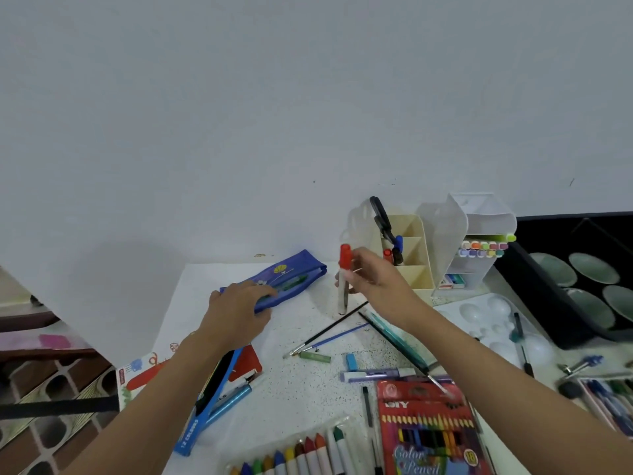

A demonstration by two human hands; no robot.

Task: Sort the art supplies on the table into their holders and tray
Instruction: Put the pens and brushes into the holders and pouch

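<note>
Red-capped markers pinched upright in right hand, near cream organizer at far edge of table. Blue pencil pouch gripped by left hand.

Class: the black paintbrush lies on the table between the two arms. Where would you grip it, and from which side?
Pinch the black paintbrush mid-handle, coming down from above: it lies flat on the table, too thin for a side approach. The blue paintbrush crowds its bristle end, so stay toward the far half.

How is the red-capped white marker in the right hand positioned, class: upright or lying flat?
Upright. The right hand pinches the red-capped white marker below its cap, cap topmost, barrel pointing down toward the speckled white table.
</note>
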